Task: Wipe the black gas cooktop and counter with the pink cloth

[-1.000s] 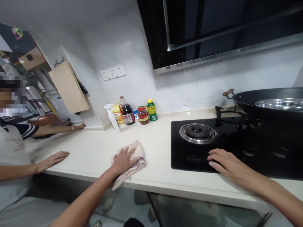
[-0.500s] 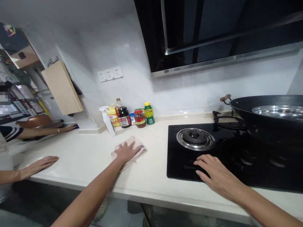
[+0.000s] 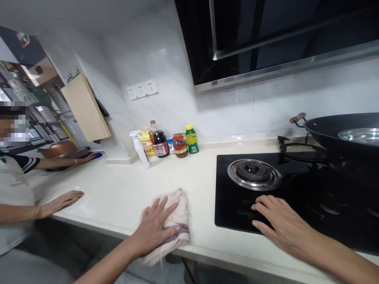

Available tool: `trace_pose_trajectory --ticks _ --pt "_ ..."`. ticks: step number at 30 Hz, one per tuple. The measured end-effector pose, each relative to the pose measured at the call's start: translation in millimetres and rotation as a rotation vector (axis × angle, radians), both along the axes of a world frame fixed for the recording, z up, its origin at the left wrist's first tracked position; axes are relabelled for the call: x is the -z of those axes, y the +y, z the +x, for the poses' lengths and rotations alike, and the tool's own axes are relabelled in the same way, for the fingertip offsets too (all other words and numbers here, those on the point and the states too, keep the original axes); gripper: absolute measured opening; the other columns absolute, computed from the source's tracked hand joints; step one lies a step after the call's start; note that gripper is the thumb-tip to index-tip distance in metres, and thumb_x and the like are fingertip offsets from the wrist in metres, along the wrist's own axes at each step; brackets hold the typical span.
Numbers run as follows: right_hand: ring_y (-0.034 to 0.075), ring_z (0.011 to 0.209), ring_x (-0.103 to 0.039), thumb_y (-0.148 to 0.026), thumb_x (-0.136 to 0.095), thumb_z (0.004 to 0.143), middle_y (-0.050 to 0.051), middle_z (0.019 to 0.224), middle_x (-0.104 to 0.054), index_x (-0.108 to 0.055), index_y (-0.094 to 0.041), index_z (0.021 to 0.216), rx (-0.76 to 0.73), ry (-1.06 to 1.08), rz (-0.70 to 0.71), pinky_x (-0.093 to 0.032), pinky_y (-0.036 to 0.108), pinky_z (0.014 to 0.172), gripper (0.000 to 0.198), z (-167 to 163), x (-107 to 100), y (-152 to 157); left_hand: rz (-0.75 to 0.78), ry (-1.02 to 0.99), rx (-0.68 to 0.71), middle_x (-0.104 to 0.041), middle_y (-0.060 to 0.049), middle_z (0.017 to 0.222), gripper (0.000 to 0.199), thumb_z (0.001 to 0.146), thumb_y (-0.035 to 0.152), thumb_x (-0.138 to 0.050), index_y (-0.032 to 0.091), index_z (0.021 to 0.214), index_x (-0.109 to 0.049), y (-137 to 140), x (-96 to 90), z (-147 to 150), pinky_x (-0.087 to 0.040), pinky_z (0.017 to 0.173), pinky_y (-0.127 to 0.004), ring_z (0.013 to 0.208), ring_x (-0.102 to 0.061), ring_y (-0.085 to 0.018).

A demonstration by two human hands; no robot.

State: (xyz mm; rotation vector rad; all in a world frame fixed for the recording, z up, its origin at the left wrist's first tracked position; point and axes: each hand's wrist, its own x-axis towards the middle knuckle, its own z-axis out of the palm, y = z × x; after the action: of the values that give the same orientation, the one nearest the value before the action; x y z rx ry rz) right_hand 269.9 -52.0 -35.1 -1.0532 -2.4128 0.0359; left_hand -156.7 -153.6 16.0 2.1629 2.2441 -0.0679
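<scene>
My left hand (image 3: 155,227) lies flat on a pale pink cloth (image 3: 180,205) with purple lettering, its fingers spread and pressing it down. The cloth sits at the front of the white countertop (image 3: 115,193), and its near part hangs over the edge. My right hand (image 3: 281,221) rests at the front edge of the black gas hob (image 3: 227,197), fingers slightly bent and apart, holding nothing. Behind it is a round burner (image 3: 254,172).
By the wall stand a white spray bottle (image 3: 140,152), a dark sauce bottle (image 3: 160,144), a red-lidded jar (image 3: 180,146) and a green bottle (image 3: 192,140). A wok (image 3: 322,128) sits at right. Another person's hand (image 3: 62,202) rests on the counter; their other holds something blue (image 3: 96,155).
My left hand has pulled the cloth toward me, from mid-counter to the front edge. My right hand stays on the hob. The view has shifted slightly left.
</scene>
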Motion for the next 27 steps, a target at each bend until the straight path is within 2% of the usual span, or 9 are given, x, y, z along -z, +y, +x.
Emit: trace_pose_trajectory --ticks 3,6,11,14,17,20,24,27 --pt "0.031 0.119 -0.058 -0.054 -0.056 0.096 0.007 0.13 -0.064 -0.066 -0.033 0.126 0.007 0.054 0.014 -0.05 0.053 0.101 0.038 -4 2 -1 0.018 0.068 -0.168 -0.022 -0.009 0.171 0.075 0.092 0.072 -0.045 0.04 0.159 -0.033 32 2.0 -28 -0.025 0.115 -0.068 0.155 -0.017 -0.043" --pt "0.031 0.12 -0.059 -0.053 -0.059 0.095 0.006 0.131 -0.065 -0.066 -0.037 0.128 0.0 0.08 0.021 -0.05 0.054 0.102 0.037 -5 7 2 0.072 0.116 -0.297 -0.028 -0.011 0.168 0.076 0.092 0.074 -0.037 0.039 0.158 -0.034 76 3.4 -51 -0.027 0.111 -0.071 0.153 -0.022 -0.044" --pt "0.038 0.12 -0.061 -0.061 -0.058 0.091 0.009 0.131 -0.067 -0.068 -0.036 0.126 0.0 -0.016 0.032 -0.05 0.065 0.099 0.044 -7 1 11 0.121 0.095 -0.359 -0.032 -0.011 0.165 0.083 0.088 0.083 -0.03 0.04 0.158 -0.035 161 1.2 -62 -0.031 0.106 -0.073 0.147 -0.028 -0.049" --pt "0.038 0.117 -0.064 -0.054 -0.062 0.09 0.01 0.13 -0.068 -0.07 -0.033 0.124 -0.005 -0.089 0.004 -0.052 0.064 0.098 0.041 -10 -14 9 0.115 0.069 -0.329 -0.035 -0.011 0.164 0.086 0.085 0.087 -0.027 0.041 0.158 -0.035 216 0.1 -43 -0.03 0.106 -0.074 0.145 -0.03 -0.05" --pt "0.04 0.121 -0.062 -0.044 -0.063 0.089 0.012 0.132 -0.067 -0.069 -0.027 0.128 0.019 -0.17 -0.039 -0.051 0.065 0.1 0.043 -14 -32 2 0.114 0.041 -0.263 -0.033 -0.008 0.165 0.088 0.082 0.09 -0.025 0.045 0.157 -0.033 270 1.4 -9 -0.029 0.107 -0.074 0.147 -0.028 -0.049" --pt "0.043 0.121 -0.061 -0.041 -0.065 0.088 0.015 0.133 -0.065 -0.068 -0.024 0.13 0.03 -0.234 -0.121 -0.05 0.068 0.099 0.046 -18 -44 0 0.114 0.016 -0.202 -0.03 -0.007 0.167 0.092 0.079 0.093 -0.022 0.046 0.157 -0.032 317 2.6 29 -0.026 0.109 -0.075 0.148 -0.025 -0.049" --pt "0.043 0.123 -0.058 -0.043 -0.065 0.088 0.016 0.134 -0.064 -0.067 -0.023 0.132 0.017 -0.204 -0.238 -0.044 0.071 0.104 0.049 -19 -51 3 0.104 -0.003 -0.173 -0.028 -0.009 0.168 0.094 0.079 0.094 -0.019 0.044 0.158 -0.033 363 0.8 72 -0.021 0.108 -0.079 0.149 -0.023 -0.052" --pt "0.042 0.126 -0.055 -0.047 -0.063 0.089 0.014 0.135 -0.063 -0.066 -0.025 0.133 0.029 -0.158 -0.324 -0.038 0.072 0.109 0.049 -19 -53 5 0.095 -0.009 -0.157 -0.026 -0.01 0.169 0.089 0.084 0.088 -0.017 0.042 0.158 -0.034 380 -1.0 95 -0.021 0.108 -0.079 0.149 -0.022 -0.053"
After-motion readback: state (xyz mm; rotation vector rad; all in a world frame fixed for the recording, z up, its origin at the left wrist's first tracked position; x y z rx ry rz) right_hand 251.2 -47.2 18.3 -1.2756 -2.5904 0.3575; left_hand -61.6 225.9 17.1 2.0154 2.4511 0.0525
